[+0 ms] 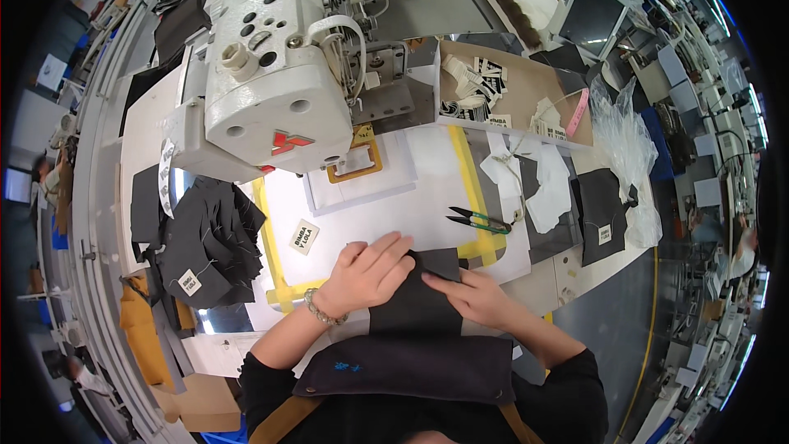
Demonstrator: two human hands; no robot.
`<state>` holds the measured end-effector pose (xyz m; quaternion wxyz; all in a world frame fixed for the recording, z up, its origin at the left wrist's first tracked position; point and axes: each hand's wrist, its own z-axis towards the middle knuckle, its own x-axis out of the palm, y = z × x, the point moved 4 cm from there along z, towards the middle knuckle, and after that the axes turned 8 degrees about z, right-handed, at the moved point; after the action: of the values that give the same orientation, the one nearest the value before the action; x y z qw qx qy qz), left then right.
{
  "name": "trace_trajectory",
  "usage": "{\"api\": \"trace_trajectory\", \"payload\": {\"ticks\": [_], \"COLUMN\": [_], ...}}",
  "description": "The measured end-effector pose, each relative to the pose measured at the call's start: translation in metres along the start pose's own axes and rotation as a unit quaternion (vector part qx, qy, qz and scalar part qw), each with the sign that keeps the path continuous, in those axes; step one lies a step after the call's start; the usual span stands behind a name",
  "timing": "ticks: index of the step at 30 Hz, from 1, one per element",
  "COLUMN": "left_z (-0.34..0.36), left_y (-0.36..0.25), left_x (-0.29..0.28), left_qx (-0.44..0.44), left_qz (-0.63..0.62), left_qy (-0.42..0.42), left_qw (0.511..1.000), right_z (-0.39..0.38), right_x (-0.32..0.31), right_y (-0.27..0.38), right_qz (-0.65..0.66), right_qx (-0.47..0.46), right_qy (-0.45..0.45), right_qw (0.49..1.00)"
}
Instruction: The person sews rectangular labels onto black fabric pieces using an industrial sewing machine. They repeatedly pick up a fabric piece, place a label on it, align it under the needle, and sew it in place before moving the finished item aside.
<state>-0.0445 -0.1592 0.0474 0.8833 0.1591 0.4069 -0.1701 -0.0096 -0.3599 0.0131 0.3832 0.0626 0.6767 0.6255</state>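
Observation:
A black fabric piece (416,309) lies in front of me at the near edge of the white work surface. My right hand (477,299) grips its right edge between thumb and fingers. My left hand (371,273) rests at its upper left edge, fingers stretched out; what lies under the palm is hidden. A small off-white label (303,237) with dark print lies loose beyond my left hand. Past my right hand are green-handled thread snips (481,220). The sewing machine (279,74) stands beyond, with an orange-edged clamp frame (355,163) below its head.
At left sits a pile of black fabric pieces (209,238), one bearing a label. A cardboard tray (514,125) of loose labels stands behind the snips. White scraps (549,197), another labelled black piece (602,212) and clear plastic (629,140) are at right. Yellow tape (470,173) borders the white surface.

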Motion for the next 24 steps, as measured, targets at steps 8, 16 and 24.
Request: {"api": "trace_trajectory", "payload": {"ticks": [8,16,24], "left_z": [-0.020,-0.052,-0.038], "left_y": [-0.034,-0.017,0.008], "left_x": [0.012,0.004,0.011], "left_qx": [0.030,0.102,0.120], "left_qz": [-0.155,-0.110,-0.056], "left_qy": [0.126,0.089,0.047], "left_qw": [0.979,0.985,0.990], "right_z": [0.035,0.033,0.050], "right_x": [-0.019,-0.031,-0.041], "right_y": [-0.017,-0.021,-0.039], "right_qz": [0.220,0.159,0.265], "right_qx": [0.098,0.142,0.105], "right_qy": [-0.082,-0.032,-0.073], "right_qw": [0.967,0.976,0.956]}}
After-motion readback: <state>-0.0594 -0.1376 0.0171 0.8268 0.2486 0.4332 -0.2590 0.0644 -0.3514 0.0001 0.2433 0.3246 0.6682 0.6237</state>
